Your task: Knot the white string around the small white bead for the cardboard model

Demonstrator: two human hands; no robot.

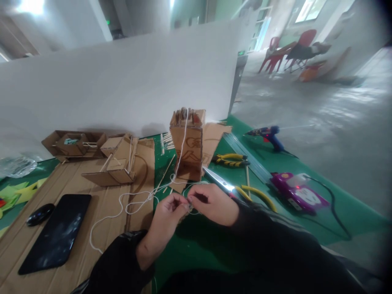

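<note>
My left hand (168, 216) and right hand (216, 204) meet fingertip to fingertip, thumbs and forefingers closed in a pinch on the white string (185, 130), though the bit between them is mostly hidden. The string hangs down the front of the upright cardboard tower (194, 141) just beyond my hands, and spreads in loose loops to the left across the cardboard sheet (104, 200). By my right hand, scissors (219, 178) lie on the green tabletop (196, 253), with pliers (231, 159) beyond them.
</note>
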